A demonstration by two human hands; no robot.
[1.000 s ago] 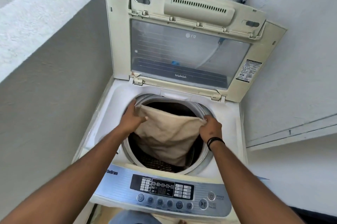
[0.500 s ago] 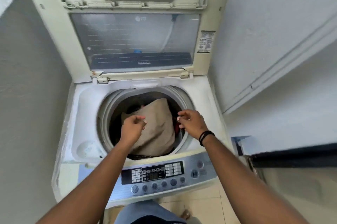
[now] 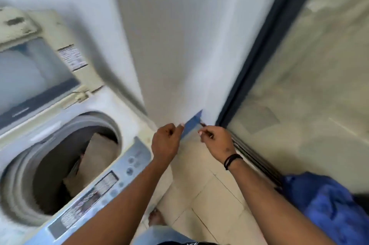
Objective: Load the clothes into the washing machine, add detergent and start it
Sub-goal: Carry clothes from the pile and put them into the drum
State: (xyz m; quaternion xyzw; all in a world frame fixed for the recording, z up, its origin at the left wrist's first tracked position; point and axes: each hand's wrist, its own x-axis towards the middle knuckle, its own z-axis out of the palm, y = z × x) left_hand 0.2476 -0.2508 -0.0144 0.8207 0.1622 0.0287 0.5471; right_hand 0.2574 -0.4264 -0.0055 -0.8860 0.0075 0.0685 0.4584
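The top-loading washing machine (image 3: 127, 109) fills the left of the blurred head view, its lid (image 3: 36, 61) standing up. A beige cloth (image 3: 95, 157) lies inside the drum over darker clothes. My left hand (image 3: 166, 142) and my right hand (image 3: 216, 142) hover side by side over the floor to the right of the machine, both empty with fingers loosely curled. A blue cloth (image 3: 329, 204) lies heaped at the lower right, below my right forearm. The control panel (image 3: 103, 187) runs along the machine's front edge.
A white wall (image 3: 179, 35) stands behind the hands. A dark-framed sliding glass door (image 3: 279, 45) lines the right side. Beige floor tiles (image 3: 211, 201) lie between machine and door. A small blue object (image 3: 192, 123) sits low against the wall beyond the hands.
Both hands let go of the beige cloth, which dropped into the drum, then pulled out and swung right. The view turned right, showing the door and the blue cloth.
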